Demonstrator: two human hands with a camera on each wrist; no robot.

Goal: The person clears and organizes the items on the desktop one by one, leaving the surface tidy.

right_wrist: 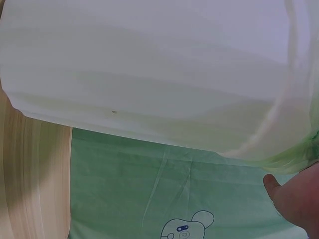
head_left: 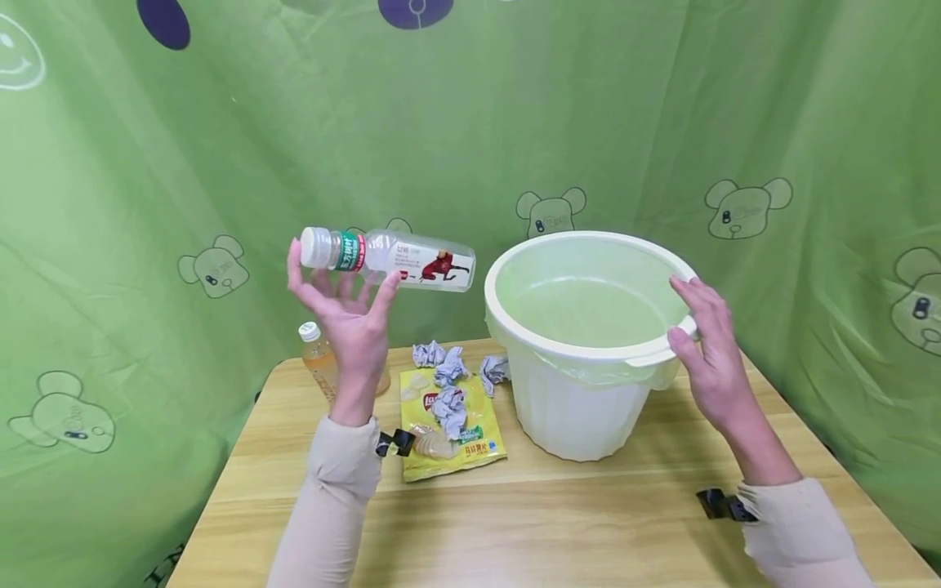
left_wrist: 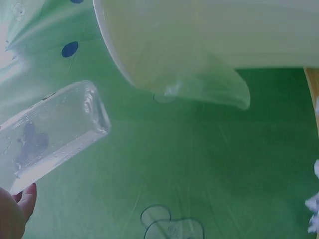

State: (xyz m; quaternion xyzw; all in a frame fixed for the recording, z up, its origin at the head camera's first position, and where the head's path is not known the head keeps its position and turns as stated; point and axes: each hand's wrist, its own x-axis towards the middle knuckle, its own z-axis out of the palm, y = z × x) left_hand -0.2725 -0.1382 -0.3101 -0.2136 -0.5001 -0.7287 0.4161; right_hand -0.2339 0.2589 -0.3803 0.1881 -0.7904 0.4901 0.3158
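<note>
A clear plastic bottle (head_left: pixel 419 260) with a white cap and a printed label lies sideways in the air, its base toward the bin. My left hand (head_left: pixel 349 322) grips it from below, fingers near the cap and thumb along its side. The left wrist view shows the see-through bottle base (left_wrist: pixel 65 132) below and left of the bin's mouth. A white bin (head_left: pixel 581 408) with a pale green liner stands on the table. At its right rim, my right hand (head_left: pixel 709 359) holds on with the fingers over the edge and the thumb by the handle.
A yellow chip bag (head_left: pixel 456 453) lies left of the bin, with several crumpled papers (head_left: pixel 450 411) on and around it. Behind my left wrist stands a bottle of orange drink (head_left: pixel 318 359). A green curtain (head_left: pixel 456 122) hangs behind the wooden table (head_left: pixel 559 523).
</note>
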